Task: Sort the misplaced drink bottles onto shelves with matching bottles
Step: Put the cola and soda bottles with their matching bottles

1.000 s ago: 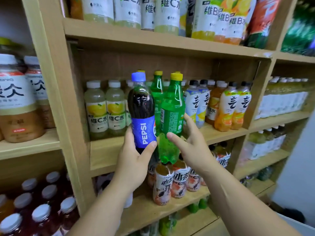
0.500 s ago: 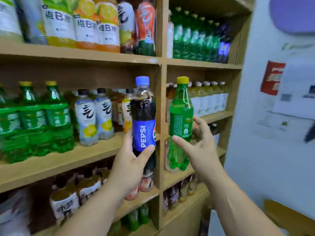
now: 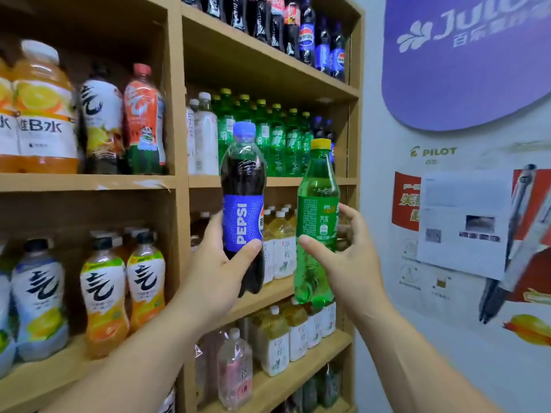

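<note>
My left hand (image 3: 219, 272) grips a dark Pepsi bottle (image 3: 243, 186) with a blue cap and blue label, held upright in front of the right shelf column. My right hand (image 3: 348, 260) holds a green soda bottle (image 3: 317, 210) with a yellow cap, upright beside the Pepsi. Behind them, a shelf (image 3: 277, 180) carries a row of matching green bottles (image 3: 277, 138) with a few blue-capped dark bottles (image 3: 323, 129) at its right end. The top shelf (image 3: 268, 55) holds dark cola and Pepsi bottles (image 3: 307, 37).
White-labelled tea bottles (image 3: 280, 242) fill the shelf behind my hands, with more below. The left column holds orange vitamin water (image 3: 41, 114) and sports drinks (image 3: 101, 287). A wall with posters (image 3: 465, 222) stands close on the right, beyond the shelf's side panel (image 3: 354, 144).
The view has swung right and up along the shelves. Both bottles stay in my hands, now raised in front of the rightmost column with the green bottle row and the colas above.
</note>
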A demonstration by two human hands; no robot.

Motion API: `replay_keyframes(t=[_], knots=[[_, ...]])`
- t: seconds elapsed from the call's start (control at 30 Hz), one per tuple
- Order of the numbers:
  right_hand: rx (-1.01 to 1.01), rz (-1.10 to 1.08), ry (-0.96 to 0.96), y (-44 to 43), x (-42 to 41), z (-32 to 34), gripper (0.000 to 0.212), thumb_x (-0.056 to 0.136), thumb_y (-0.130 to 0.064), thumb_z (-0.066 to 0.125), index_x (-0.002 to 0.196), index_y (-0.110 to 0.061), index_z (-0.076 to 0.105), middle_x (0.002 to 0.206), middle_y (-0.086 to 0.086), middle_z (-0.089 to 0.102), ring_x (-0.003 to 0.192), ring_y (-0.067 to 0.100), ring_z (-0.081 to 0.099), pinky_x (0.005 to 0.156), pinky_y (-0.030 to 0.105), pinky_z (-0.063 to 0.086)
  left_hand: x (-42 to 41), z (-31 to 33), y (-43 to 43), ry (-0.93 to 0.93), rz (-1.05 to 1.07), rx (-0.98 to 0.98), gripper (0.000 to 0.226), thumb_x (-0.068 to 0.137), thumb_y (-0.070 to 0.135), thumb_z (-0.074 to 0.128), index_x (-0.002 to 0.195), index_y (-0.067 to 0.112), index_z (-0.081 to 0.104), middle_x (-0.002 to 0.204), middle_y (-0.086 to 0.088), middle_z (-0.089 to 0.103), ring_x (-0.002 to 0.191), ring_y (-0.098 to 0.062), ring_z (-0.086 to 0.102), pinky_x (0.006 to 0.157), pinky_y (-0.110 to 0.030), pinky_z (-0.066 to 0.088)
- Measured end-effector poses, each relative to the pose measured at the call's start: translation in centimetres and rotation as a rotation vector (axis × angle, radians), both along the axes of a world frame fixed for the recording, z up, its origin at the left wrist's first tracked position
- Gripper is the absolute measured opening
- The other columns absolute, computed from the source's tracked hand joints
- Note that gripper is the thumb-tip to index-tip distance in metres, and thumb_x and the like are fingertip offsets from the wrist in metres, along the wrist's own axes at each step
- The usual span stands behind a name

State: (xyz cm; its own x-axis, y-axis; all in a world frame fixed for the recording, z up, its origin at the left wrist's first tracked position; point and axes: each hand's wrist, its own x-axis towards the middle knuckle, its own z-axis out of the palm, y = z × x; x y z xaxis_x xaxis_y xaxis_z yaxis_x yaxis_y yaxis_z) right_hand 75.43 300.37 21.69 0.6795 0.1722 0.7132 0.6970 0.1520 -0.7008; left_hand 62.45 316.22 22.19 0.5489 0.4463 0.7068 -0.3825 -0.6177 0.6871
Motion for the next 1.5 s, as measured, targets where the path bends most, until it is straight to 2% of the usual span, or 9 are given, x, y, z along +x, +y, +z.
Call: replay_keyframes(t=[0.13, 0.23, 0.5, 0.63, 0.77, 0.87, 1.03, 1.37, 1.5], knots=[[0.015, -0.026, -0.042, 1.7, 4.6, 2.5, 0.072, 0.076, -0.036, 0.09, 0.135, -0.039, 0.05, 0.109, -0.012, 0.069, 0.097, -0.002, 0.064, 0.084, 0.03, 0.056, 4.0, 3.4, 2.0, -0.024, 0.026, 0.049, 0.041, 0.096, 0.035, 0.068, 0.133, 0.039, 0.049, 0.108, 0.012, 0.069, 0.086, -0.009, 0.066, 0.074, -0.034, 0.05], [0.016, -0.03, -0.067, 3.1, 8.1, 4.7, 0.07, 0.075, -0.038, 0.09, 0.133, -0.041, 0.05, 0.109, -0.014, 0.068, 0.098, -0.003, 0.063, 0.083, 0.026, 0.053, 7.2, 6.7, 3.3, -0.072, 0.088, 0.096, 0.044, 0.097, 0.034, 0.067, 0.136, 0.035, 0.047, 0.113, 0.016, 0.066, 0.096, -0.001, 0.063, 0.076, -0.025, 0.046], [0.029, -0.086, -0.125, 5.8, 16.7, 11.7, 0.073, 0.072, -0.051, 0.087, 0.133, -0.041, 0.049, 0.12, -0.01, 0.066, 0.113, 0.013, 0.062, 0.094, 0.041, 0.054, 15.8, 15.7, 4.7, -0.129, 0.12, 0.156, 0.04, 0.099, 0.027, 0.064, 0.13, 0.033, 0.039, 0.112, 0.011, 0.061, 0.1, -0.011, 0.062, 0.086, -0.034, 0.05], [0.017, -0.095, -0.12, 7.2, 21.9, 14.8, 0.063, 0.079, -0.042, 0.087, 0.128, -0.037, 0.048, 0.102, -0.024, 0.058, 0.093, -0.006, 0.056, 0.074, 0.019, 0.045, 21.0, 17.1, 5.2, -0.07, 0.136, 0.142, 0.046, 0.099, 0.026, 0.065, 0.135, 0.028, 0.037, 0.113, 0.009, 0.06, 0.099, -0.014, 0.062, 0.086, -0.037, 0.051], [-0.002, -0.119, -0.124, 9.1, 27.2, 16.7, 0.065, 0.077, -0.046, 0.086, 0.129, -0.032, 0.05, 0.103, -0.019, 0.063, 0.091, 0.003, 0.062, 0.076, 0.032, 0.052, 25.9, 17.2, 6.3, -0.013, 0.184, 0.045, 0.037, 0.099, 0.025, 0.066, 0.126, 0.026, 0.041, 0.112, -0.001, 0.062, 0.098, -0.021, 0.062, 0.089, -0.04, 0.05], [-0.04, -0.116, -0.161, 10.3, 30.6, 17.8, 0.065, 0.08, -0.047, 0.084, 0.131, -0.033, 0.047, 0.095, -0.024, 0.056, 0.083, -0.001, 0.055, 0.068, 0.032, 0.043, 28.7, 17.5, 7.0, 0.015, 0.249, -0.042, 0.039, 0.099, 0.029, 0.066, 0.128, 0.02, 0.042, 0.11, -0.007, 0.063, 0.096, -0.025, 0.064, 0.088, -0.043, 0.053], [-0.121, -0.141, -0.212, 12.6, 35.9, 19.3, 0.076, 0.081, -0.055, 0.081, 0.141, -0.033, 0.039, 0.13, -0.005, 0.059, 0.103, 0.015, 0.053, 0.077, 0.034, 0.043, 32.7, 18.0, 7.6, 0.038, 0.279, -0.041, 0.037, 0.099, 0.031, 0.065, 0.126, 0.021, 0.042, 0.115, -0.009, 0.063, 0.101, -0.023, 0.064, 0.091, -0.04, 0.051], [-0.068, -0.075, -0.176, 17.0, 41.1, 18.7, 0.083, 0.073, -0.064, 0.082, 0.137, -0.029, 0.043, 0.129, -0.003, 0.056, 0.116, 0.022, 0.057, 0.08, 0.036, 0.045, 36.0, 17.1, 8.6, 0.017, 0.317, -0.013, 0.03, 0.102, 0.03, 0.06, 0.123, 0.038, 0.042, 0.121, 0.001, 0.064, 0.112, -0.021, 0.064, 0.106, -0.044, 0.048], [-0.099, -0.005, -0.181, 17.6, 41.5, 17.6, 0.091, 0.077, -0.069, 0.075, 0.146, -0.028, 0.033, 0.141, 0.001, 0.053, 0.126, 0.025, 0.055, 0.092, 0.041, 0.048, 35.9, 17.0, 9.0, 0.011, 0.293, -0.012, 0.029, 0.103, 0.027, 0.059, 0.126, 0.037, 0.044, 0.124, 0.002, 0.065, 0.114, -0.015, 0.064, 0.105, -0.039, 0.048]])
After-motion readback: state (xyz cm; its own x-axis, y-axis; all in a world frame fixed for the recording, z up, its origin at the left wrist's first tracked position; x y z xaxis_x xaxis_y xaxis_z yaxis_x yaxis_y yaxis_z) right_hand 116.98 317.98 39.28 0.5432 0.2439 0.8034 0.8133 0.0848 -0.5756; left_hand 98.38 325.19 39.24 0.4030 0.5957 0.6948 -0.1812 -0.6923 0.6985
